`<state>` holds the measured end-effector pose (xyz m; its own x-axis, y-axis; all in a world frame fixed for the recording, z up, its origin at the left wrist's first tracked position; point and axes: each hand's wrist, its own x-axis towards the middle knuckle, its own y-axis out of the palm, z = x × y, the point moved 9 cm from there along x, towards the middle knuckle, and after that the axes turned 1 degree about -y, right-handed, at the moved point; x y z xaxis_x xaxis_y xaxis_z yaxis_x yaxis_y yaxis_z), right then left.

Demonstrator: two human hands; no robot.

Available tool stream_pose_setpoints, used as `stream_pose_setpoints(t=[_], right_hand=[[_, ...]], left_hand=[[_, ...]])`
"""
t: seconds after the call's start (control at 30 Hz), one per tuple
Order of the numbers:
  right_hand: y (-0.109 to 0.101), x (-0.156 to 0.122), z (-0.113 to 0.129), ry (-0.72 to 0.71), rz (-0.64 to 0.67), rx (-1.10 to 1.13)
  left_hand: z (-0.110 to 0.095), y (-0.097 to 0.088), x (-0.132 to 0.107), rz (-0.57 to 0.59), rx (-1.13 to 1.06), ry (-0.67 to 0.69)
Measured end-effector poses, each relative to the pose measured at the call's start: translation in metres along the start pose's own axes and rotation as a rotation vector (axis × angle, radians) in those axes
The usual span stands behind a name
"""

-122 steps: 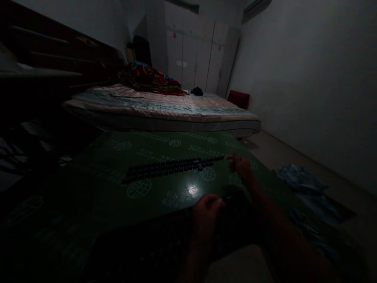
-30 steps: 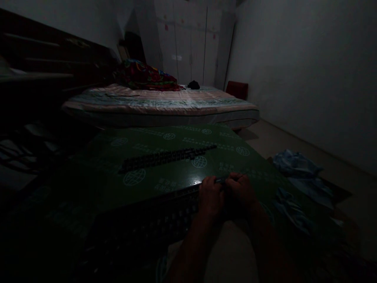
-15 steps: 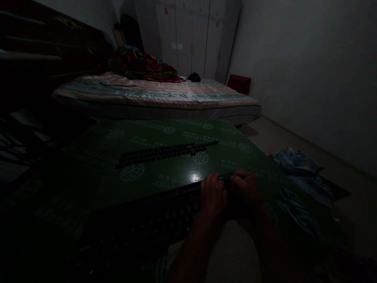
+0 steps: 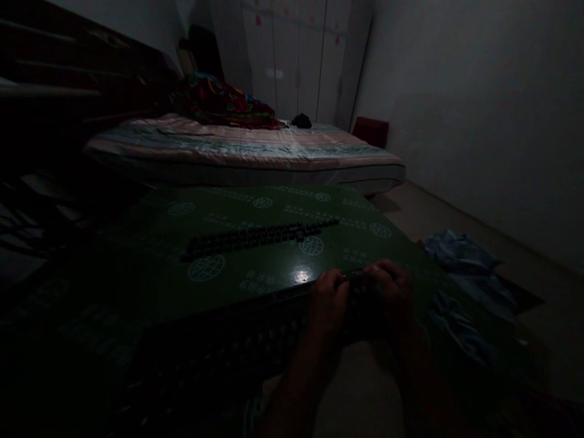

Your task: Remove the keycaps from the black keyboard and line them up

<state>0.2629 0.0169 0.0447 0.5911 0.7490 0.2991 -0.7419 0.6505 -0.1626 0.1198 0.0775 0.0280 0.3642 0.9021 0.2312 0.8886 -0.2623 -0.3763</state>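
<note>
The room is very dark. My left hand (image 4: 327,300) and my right hand (image 4: 391,292) sit close together at the right end of a black keyboard (image 4: 228,340) that lies along the near edge of a green board (image 4: 182,286) printed with globe marks. Both hands have their fingers curled and pinch at something small and dark between them, which I cannot make out. A long row of loose dark keycaps (image 4: 255,237) lies across the middle of the board, beyond my hands.
A bed (image 4: 246,152) with a striped sheet and a heap of red patterned cloth (image 4: 223,103) stands behind the board. Pale wardrobe doors (image 4: 296,61) fill the far wall. Blue cloth (image 4: 460,255) lies on the floor at right.
Four seconds ago my right hand reached out to the right end of the keycap row; it has since come back beside my left hand at the keyboard's end. Lately both hands barely move.
</note>
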Motion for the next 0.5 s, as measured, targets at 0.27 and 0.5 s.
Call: stream_pose_setpoints(t=[0.27,0.5], right_hand=[[0.014,-0.001,0.003,-0.206,0.129,-0.212],[0.045,-0.015,0.016,-0.249,0.401,-0.24]], left_hand=[[0.015,-0.004,0.0,-0.026,-0.561,-0.26],[0.027,-0.013,0.001,-0.093,-0.622,-0.315]])
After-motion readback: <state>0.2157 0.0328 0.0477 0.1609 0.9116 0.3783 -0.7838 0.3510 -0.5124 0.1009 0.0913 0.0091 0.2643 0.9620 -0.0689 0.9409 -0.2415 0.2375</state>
